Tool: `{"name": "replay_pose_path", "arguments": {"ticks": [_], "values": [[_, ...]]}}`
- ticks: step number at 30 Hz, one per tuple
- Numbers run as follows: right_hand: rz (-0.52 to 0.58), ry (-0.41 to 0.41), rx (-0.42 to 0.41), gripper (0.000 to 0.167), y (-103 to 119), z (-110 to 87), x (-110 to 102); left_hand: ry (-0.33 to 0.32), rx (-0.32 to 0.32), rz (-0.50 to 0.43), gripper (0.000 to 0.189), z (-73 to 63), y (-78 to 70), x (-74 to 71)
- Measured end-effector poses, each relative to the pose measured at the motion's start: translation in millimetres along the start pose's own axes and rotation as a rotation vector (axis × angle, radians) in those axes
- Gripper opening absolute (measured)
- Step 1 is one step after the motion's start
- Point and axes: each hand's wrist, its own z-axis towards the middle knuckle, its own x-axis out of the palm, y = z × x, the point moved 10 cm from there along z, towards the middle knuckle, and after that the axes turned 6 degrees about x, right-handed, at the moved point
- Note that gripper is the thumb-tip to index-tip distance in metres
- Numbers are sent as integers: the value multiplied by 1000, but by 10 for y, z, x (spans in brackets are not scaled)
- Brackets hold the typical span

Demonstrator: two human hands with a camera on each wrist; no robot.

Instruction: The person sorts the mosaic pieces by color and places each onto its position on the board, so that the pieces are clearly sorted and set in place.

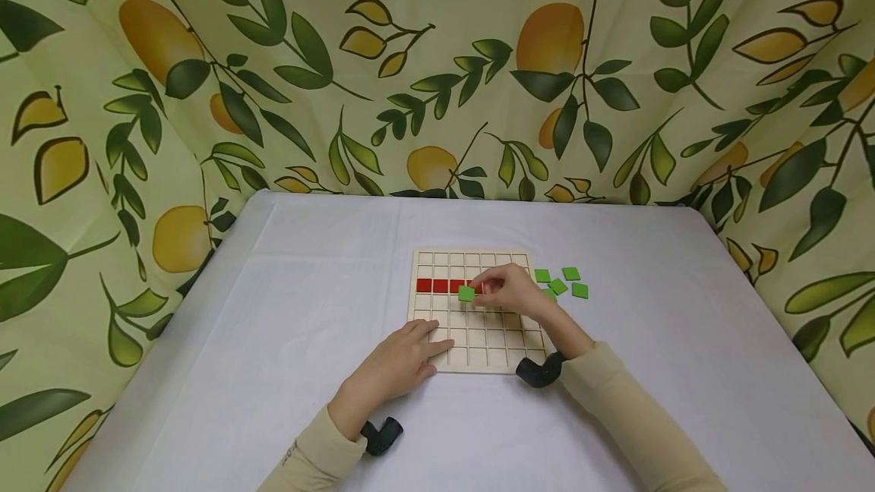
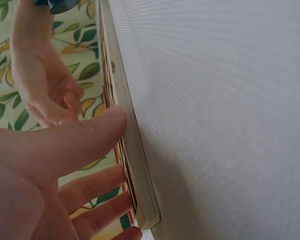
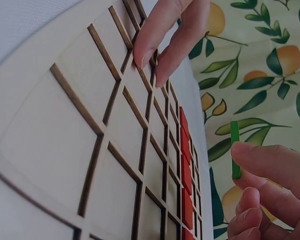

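Observation:
Between thumb and fingertips my right hand [image 1: 509,288] pinches a green square tile [image 1: 466,294], held over the board; the right wrist view shows the tile [image 3: 235,150] edge-on and raised off the surface. The wooden grid board [image 1: 487,359] lies flat under both hands. Across one of its upper rows runs a line of red square tiles [image 1: 440,286], its right end partly hidden behind my right hand. My left hand [image 1: 399,359] rests with spread fingers on the board's lower left corner, its thumb [image 2: 90,137] against the side edge.
Several loose green tiles [image 1: 570,273] lie on the white cloth just right of the board, one partly behind my right hand. A patterned curtain [image 1: 437,97] hangs behind the table [image 1: 314,264] and along its sides. Black wrist cameras [image 1: 383,436] sit at both cuffs.

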Motion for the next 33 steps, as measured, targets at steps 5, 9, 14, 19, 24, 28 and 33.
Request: {"name": "replay_pose_path", "arguments": {"ticks": [5,9,14,19,24,28,33], "values": [[7,9,16,25,3,24,27,3,-3,-11,40,-1,-4,-2],[11,16,6,25,15,42,52,6,-7,-21,40,0,-3,-4],[10,25,18,24,9,76,101,5,-4,-20,40,-2,-9,-13],[7,31,6,25,36,104,142,4,2,-8,40,2,-9,-13],[6,41,-6,25,52,127,187,5,4,-3,40,3,-6,-11],[17,54,-12,25,64,144,223,0,7,5,40,2,-5,-6],[48,65,-13,25,83,165,269,-3,9,11,40,-2,-11,-18]]}}
